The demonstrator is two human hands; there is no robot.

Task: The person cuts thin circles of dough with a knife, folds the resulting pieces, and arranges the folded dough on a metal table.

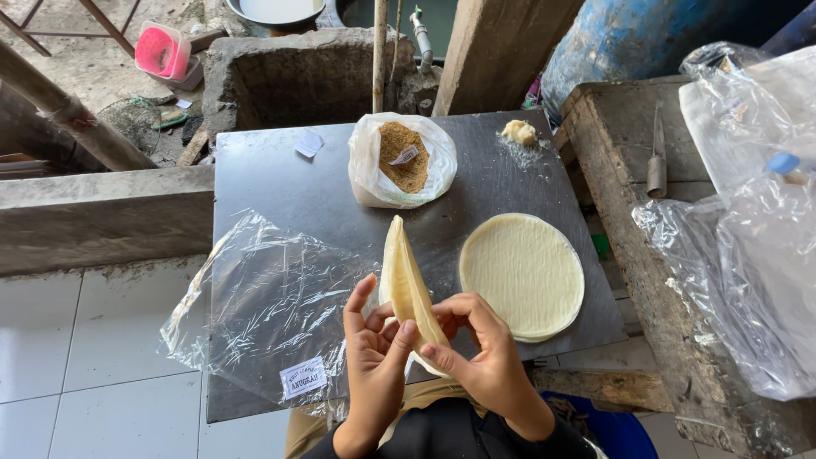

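- Both sets of fingertips are pinched on the lower end of a folded pale wrapper (405, 280); the right hand (476, 348) clamps thumb and forefinger on its edge, and the left hand (374, 353) presses thumb and fingers against the near side, the forefinger raised free.
- The wrapper is held up off the dark metal tabletop (280, 183), standing on edge and bent into a narrow leaf shape with its tip pointing away from the person.
- By my reading the step in hand is folding or separating this single sheet; it looks thin and brittle at the fold, so the next move calls for light, even pressure so the edge does not crack.
- Just right of the hands lies a stack of round flat wrappers (522, 274).
- To the left lies a crumpled clear plastic sheet (263, 310) bearing a small label.
- Farther back stands an open bag of brown crumbs (402, 159), and near the far corner a small pale lump (518, 132).
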